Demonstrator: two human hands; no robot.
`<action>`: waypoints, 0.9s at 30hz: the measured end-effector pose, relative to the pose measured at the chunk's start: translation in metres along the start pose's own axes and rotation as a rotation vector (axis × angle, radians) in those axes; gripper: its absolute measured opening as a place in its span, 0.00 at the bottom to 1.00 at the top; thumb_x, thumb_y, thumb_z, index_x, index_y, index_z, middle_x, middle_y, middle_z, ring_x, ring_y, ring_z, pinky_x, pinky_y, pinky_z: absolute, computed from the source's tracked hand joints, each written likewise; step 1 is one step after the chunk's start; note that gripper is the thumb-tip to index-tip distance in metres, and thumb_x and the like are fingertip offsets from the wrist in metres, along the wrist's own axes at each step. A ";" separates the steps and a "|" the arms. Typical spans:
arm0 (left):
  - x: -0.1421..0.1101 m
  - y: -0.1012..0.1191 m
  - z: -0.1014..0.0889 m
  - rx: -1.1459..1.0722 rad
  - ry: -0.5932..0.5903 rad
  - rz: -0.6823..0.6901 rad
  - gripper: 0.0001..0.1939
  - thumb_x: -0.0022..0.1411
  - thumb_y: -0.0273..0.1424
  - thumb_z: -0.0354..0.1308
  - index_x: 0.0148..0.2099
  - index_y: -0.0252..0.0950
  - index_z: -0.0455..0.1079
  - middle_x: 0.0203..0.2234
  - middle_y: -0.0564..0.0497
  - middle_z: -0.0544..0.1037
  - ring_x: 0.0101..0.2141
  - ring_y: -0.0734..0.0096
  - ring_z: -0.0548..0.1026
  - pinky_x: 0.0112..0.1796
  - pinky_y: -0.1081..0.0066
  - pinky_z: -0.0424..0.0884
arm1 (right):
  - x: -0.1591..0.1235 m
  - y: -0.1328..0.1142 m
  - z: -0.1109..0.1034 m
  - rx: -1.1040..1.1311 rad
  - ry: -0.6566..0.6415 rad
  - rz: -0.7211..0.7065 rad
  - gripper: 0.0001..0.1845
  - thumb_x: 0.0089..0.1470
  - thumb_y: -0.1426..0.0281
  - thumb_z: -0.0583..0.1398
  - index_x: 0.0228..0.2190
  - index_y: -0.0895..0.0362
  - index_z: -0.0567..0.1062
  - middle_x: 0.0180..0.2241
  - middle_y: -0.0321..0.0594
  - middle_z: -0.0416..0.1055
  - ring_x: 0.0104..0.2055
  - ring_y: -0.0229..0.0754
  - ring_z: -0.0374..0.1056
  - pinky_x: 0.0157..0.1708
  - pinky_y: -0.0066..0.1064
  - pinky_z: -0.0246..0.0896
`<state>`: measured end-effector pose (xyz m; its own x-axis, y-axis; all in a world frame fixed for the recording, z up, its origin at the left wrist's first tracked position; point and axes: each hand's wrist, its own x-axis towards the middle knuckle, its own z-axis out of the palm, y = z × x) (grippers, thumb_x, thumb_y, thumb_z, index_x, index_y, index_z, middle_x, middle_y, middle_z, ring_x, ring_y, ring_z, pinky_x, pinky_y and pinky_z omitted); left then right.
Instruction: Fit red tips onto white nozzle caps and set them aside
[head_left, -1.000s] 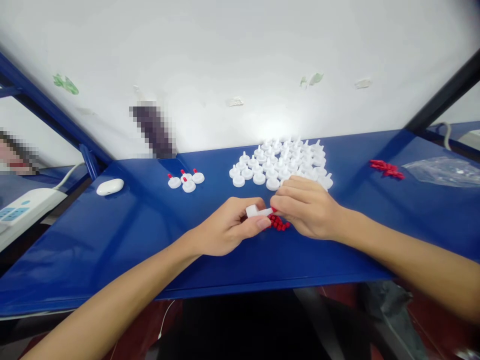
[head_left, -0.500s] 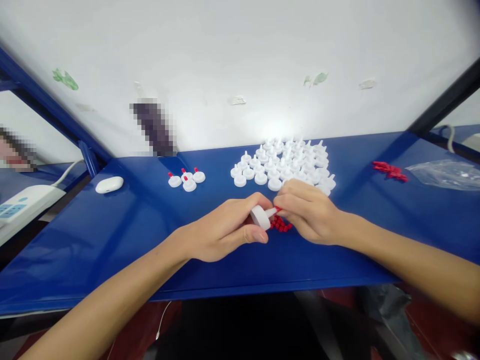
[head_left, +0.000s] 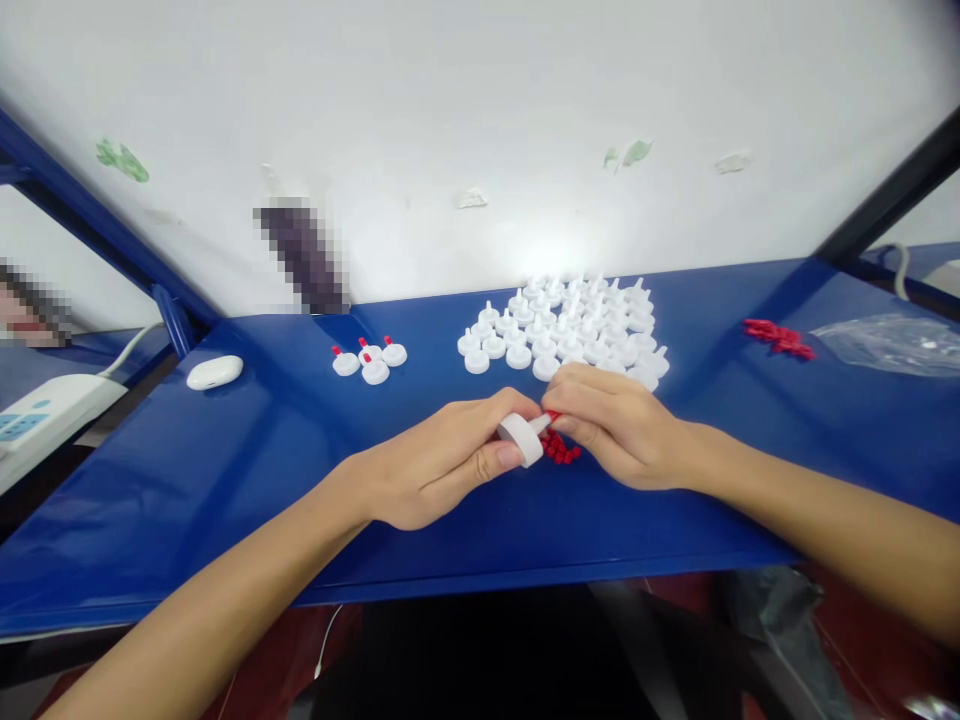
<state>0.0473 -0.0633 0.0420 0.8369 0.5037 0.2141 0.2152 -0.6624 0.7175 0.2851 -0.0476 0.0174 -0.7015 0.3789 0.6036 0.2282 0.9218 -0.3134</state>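
My left hand (head_left: 450,455) grips a white nozzle cap (head_left: 523,438) by its round base, with the spout tilted up to the right. At the spout's end, my right hand (head_left: 611,425) pinches a small red tip cap (head_left: 553,414), mostly covered by the fingers. Below the two hands lies a small heap of red tip caps (head_left: 561,450), partly hidden. Just behind my right hand stand many white nozzle caps (head_left: 517,355), spouts up. Off to the left, several white nozzle caps with red tips (head_left: 375,372) stand in a cluster.
A white earbud case (head_left: 215,373) sits on the left of the blue table (head_left: 285,480). A white power strip (head_left: 45,425) is at the far left. On the right lie a red pile (head_left: 780,338) and a clear plastic bag (head_left: 889,342). A white wall rises behind.
Both hands keep their hold at the spout tip. My left thumb has shifted slightly on the white base, and the whole view has moved a little.
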 end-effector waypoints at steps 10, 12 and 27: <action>0.002 -0.004 -0.001 0.109 0.014 0.091 0.11 0.73 0.33 0.43 0.37 0.36 0.61 0.29 0.53 0.67 0.30 0.74 0.65 0.35 0.72 0.64 | 0.004 -0.004 0.000 -0.110 -0.030 -0.084 0.12 0.67 0.71 0.48 0.33 0.58 0.67 0.27 0.38 0.63 0.29 0.38 0.58 0.32 0.31 0.56; 0.002 -0.005 0.000 0.130 0.025 0.108 0.13 0.73 0.33 0.42 0.35 0.36 0.60 0.27 0.53 0.66 0.28 0.74 0.64 0.34 0.72 0.63 | 0.004 -0.004 0.001 -0.175 -0.014 -0.125 0.13 0.67 0.71 0.48 0.33 0.58 0.68 0.27 0.39 0.64 0.29 0.39 0.57 0.32 0.32 0.56; 0.002 -0.012 -0.004 0.542 0.052 0.230 0.17 0.75 0.32 0.36 0.36 0.36 0.61 0.23 0.53 0.67 0.25 0.71 0.62 0.31 0.70 0.62 | 0.001 -0.010 0.005 -0.078 -0.022 -0.054 0.10 0.67 0.74 0.48 0.33 0.57 0.66 0.26 0.34 0.59 0.29 0.36 0.53 0.32 0.29 0.53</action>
<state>0.0446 -0.0526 0.0365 0.8697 0.3308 0.3664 0.2688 -0.9399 0.2106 0.2784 -0.0568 0.0171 -0.7289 0.3272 0.6014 0.2406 0.9448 -0.2223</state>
